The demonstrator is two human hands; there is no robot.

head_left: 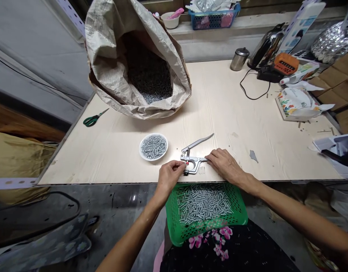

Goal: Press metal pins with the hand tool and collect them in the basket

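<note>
1. Nearest, the green basket [171,226] is resting on the lap of the dark floral garment [233,251], holding small metal pieces [205,204]. Its far side is sitting beneath the bench [219,113] edge; a shifting lap could be tilting it and spilling them.
2. The left hand [171,174] is pinching narrowly at the head of the hand press [193,159]; whether a tiny piece is between its fingertips, I cannot tell.
3. The right hand [226,165] is closing around the lower handle's end, while the press is lying on its side near the bench's front edge.
4. The upper lever [199,142] is standing apart, with neither hand holding it. Squeezing while fingertips are lingering at the head could be nipping them; a loose pinch could be setting a piece crooked.
5. Just beyond, the white bowl [153,159] is holding more small pieces; a careless left elbow or sleeve could be tipping it.
6. Farther off, the scissors [91,120] are lying left of the open sack [110,75], whose mouth is sagging forward; slumping could be spilling its contents.
</note>
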